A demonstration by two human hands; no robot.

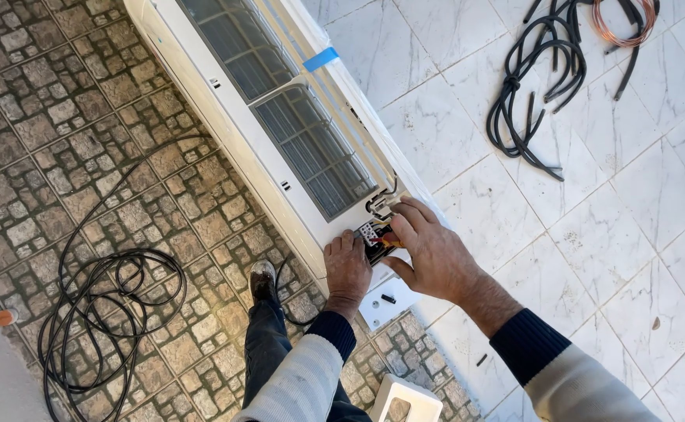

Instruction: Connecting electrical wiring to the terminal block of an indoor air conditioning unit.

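Note:
A long white air-conditioner indoor unit (225,117) hangs on the wall with its grey filter grilles exposed. At its near end an open terminal block with coloured wires (377,237) shows. My left hand (347,270) presses flat against the unit's casing just left of the terminals. My right hand (428,246) curls over the terminal block, fingertips on the wires; whether it pinches something small is hidden. A white cover plate (385,303) with a dark screw hangs below the hands.
Far below lie a coiled black cable (100,312) on the stone-patterned floor and my shoe (263,281). On the marble tiles lie black insulated pipes (538,78) and a copper coil (624,23). A white block (401,398) stands near my legs.

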